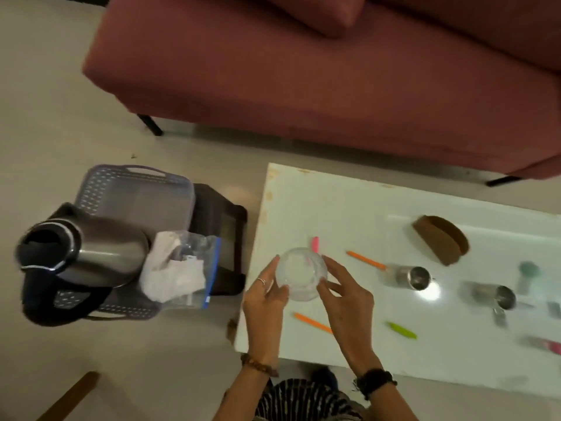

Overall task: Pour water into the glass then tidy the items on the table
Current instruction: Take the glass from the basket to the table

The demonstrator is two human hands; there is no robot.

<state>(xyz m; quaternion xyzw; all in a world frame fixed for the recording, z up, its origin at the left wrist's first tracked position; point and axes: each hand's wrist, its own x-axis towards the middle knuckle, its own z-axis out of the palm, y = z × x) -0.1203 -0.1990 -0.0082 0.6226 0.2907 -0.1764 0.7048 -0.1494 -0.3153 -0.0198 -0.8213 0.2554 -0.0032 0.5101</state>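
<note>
You hold the clear glass (301, 274) over the near left corner of the white table (334, 208), left hand (263, 302) and right hand (346, 299) each grasping a side, with the kettle (82, 256) well left of your grip.

You can't identify blurred items right of steel cup (420, 278); pink object (546, 345) beyond it cut by frame edge.

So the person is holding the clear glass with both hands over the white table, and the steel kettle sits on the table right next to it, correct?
Not quite. Both hands, left and right, do hold the glass over the table, but the kettle sits off the table, in the grey basket to its left. The head view shows this.
</note>
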